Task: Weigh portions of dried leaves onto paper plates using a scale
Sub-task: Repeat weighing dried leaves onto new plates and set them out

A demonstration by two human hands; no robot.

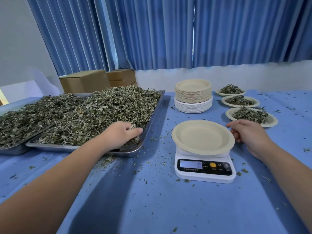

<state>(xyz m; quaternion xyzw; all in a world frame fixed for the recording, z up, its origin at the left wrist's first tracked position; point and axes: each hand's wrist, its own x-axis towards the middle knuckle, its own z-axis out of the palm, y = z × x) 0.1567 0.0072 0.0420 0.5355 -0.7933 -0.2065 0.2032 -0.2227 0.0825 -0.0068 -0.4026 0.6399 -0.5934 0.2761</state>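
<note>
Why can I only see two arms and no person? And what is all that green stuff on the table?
The camera sits on the person's head and looks down, so you see only their arms. The green stuff is dried leaves heaped in a metal tray. The left hand grips a handful of them. The right hand holds nothing and sits by the rim of an empty paper plate, which stands on a small white scale. Behind is a stack of spare plates, and to the right three filled plates. Everything rests on a blue table.
</note>
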